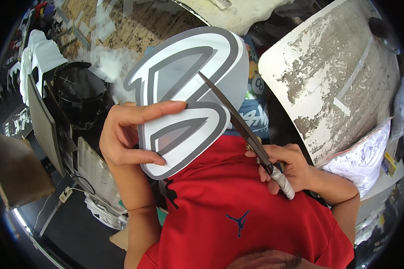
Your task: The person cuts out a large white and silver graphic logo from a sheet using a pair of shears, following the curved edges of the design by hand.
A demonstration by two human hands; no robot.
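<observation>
A large grey and white B-shaped cutout (220, 45) with grey outlines is held up in front of my red shirt. My left hand (123, 130) grips its left edge, thumb and fingers lying over the front face. In my right hand (292, 163) is a pair of long dark scissors (240, 121), their handle wrapped in whitish tape. The blades look closed or nearly so and point up and left, lying across the right side of the cutout. The tip ends over the strip between the letter's grey inner panel and its outline. My right fingers wrap partly out of sight around the handle.
A worn, paint-flaked board (327, 80) stands at the right, above a white plastic bag (361, 157). To the left are a black round object (78, 92), tilted panels (45, 121) and a cable with a socket (66, 194). Tape scraps cover a wooden surface (143, 18) at the back.
</observation>
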